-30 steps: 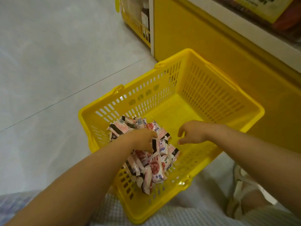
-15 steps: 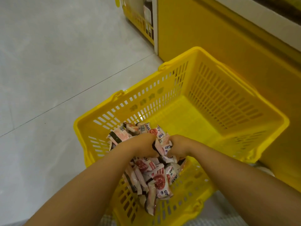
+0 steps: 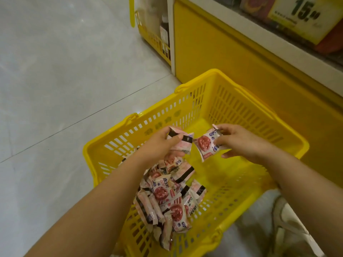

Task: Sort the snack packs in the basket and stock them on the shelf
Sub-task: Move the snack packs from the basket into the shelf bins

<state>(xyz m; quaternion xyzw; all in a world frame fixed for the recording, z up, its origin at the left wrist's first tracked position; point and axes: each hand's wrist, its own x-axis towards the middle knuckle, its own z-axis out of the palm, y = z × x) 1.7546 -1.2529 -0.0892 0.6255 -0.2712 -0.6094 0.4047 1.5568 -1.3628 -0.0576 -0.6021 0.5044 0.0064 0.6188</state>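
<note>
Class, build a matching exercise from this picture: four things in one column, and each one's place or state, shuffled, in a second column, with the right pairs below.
Things
1. left hand
2. right hand
3. pile of snack packs
4. price sign

Place or state
A. lying in the yellow basket
B. holds a pack showing a red round biscuit
C. up on the shelf
D. holds a pink pack with a black band

Pairs: 1-D, 2-B, 3-A, 4-C

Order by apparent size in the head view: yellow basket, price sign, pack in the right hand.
1. yellow basket
2. price sign, cut off by the frame edge
3. pack in the right hand
</note>
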